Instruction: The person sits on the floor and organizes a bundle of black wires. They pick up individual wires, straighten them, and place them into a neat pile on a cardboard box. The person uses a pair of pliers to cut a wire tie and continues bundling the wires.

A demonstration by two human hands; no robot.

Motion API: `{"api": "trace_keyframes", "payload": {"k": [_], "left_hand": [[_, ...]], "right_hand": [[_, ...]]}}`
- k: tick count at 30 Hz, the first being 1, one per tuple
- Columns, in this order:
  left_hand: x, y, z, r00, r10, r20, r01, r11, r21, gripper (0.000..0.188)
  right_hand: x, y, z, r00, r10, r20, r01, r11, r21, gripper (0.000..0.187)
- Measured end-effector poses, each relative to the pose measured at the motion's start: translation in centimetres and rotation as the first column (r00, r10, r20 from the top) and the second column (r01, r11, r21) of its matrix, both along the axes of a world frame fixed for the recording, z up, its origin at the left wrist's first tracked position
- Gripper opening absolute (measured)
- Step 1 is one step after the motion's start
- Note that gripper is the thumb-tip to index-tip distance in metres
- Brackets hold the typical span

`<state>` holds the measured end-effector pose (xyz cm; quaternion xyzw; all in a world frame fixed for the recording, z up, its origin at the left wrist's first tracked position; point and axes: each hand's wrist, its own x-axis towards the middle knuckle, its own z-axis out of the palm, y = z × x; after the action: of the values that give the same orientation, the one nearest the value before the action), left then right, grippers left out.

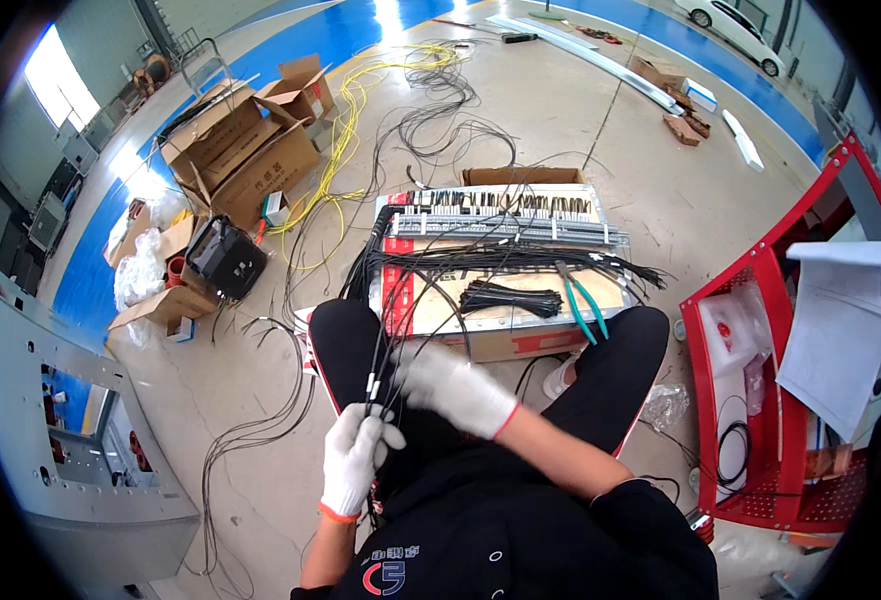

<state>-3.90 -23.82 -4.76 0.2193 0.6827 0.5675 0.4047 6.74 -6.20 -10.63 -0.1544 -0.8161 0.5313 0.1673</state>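
My left hand [351, 458], in a white glove with an orange cuff, is closed around a few thin black cables [370, 388] that carry white marker sleeves. Beside them is my right hand [453, 388], gloved in white too; motion smears its fingers, so their grip on the cables cannot be made out. The cables run up toward a low box [521, 345] in front of my knees. On it lie a thick black cable bundle [521, 258], a bunch of black cable ties [511, 299] and green-handled pliers [583, 305]. Behind them sits a grey terminal strip [501, 228] with many wire ends.
Open cardboard boxes [246, 150] and a black bin [226, 257] stand to the left. Yellow cable [346, 130] and loose black cables [261, 430] trail over the floor. A red metal frame [761, 290] holding papers [836, 330] is at the right; a grey cabinet [81, 430] at the left.
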Motion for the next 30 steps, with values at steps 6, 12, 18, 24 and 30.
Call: {"api": "trace_keyframes", "payload": {"k": [6, 12, 18, 24, 30], "left_hand": [[0.3, 0.5, -1.4, 0.977, -0.084, -0.198, 0.060, 0.990, -0.126, 0.018], [1.4, -0.8, -0.2, 0.985, -0.101, -0.141, 0.079, 0.985, -0.153, 0.018], [1.4, -2.6, -0.1, 0.955, -0.124, -0.269, 0.094, 0.988, -0.122, 0.016], [1.1, -1.5, 1.7, 0.747, -0.107, -0.656, 0.128, 0.992, -0.016, 0.014], [-10.1, -9.8, -0.6, 0.608, -0.325, -0.724, 0.056, 0.928, -0.369, 0.017]], "right_hand": [[-1.0, -7.0, 1.1, 0.990, -0.139, -0.023, 0.059, 0.560, -0.827, 0.033], [-2.6, -0.6, -0.6, 0.819, -0.548, -0.172, -0.106, 0.150, -0.983, 0.032], [-5.2, 11.3, -2.8, 0.755, -0.649, -0.093, -0.189, -0.079, -0.979, 0.026], [-4.6, 11.5, 5.2, 0.652, -0.615, -0.443, -0.290, 0.337, -0.896, 0.030], [-2.5, 0.5, 5.5, 0.889, -0.329, -0.317, -0.016, 0.671, -0.742, 0.033]]}}
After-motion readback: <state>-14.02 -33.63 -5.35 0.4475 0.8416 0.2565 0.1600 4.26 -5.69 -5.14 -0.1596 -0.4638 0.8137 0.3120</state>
